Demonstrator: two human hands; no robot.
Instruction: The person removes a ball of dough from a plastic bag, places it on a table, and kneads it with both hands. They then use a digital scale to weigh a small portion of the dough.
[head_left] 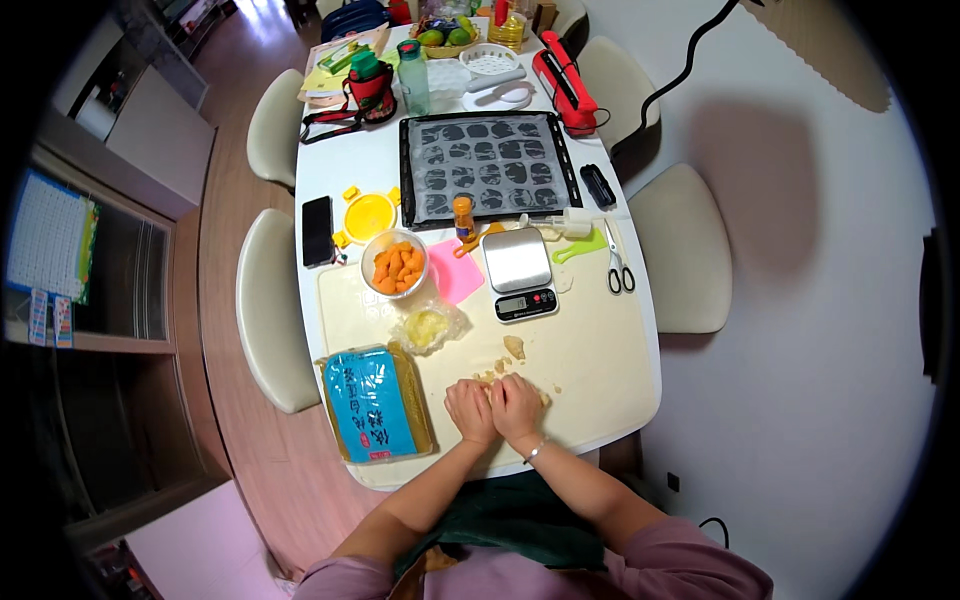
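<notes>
My left hand (pixel 470 412) and my right hand (pixel 517 408) are side by side near the front of the cream mat (pixel 595 380). Their fingers are curled and pressed together over pale dough (pixel 545 398), which shows only at the edges of the hands. Just beyond them lie crumbs and a separate dough lump (pixel 513 347). A digital kitchen scale (pixel 518 262) with a bare steel plate sits farther up the mat. To its left are a bowl of orange filling pieces (pixel 399 268) and a plastic bag with a pale yellow mass (pixel 427 327).
A blue-labelled package (pixel 372 403) lies left of my forearms. Scissors (pixel 618 262) and a green scraper (pixel 581 246) are at the right. Behind stand a small orange-capped bottle (pixel 464 219) and a paper-lined baking tray (pixel 487 160). A phone (pixel 317 230) rests at the left edge.
</notes>
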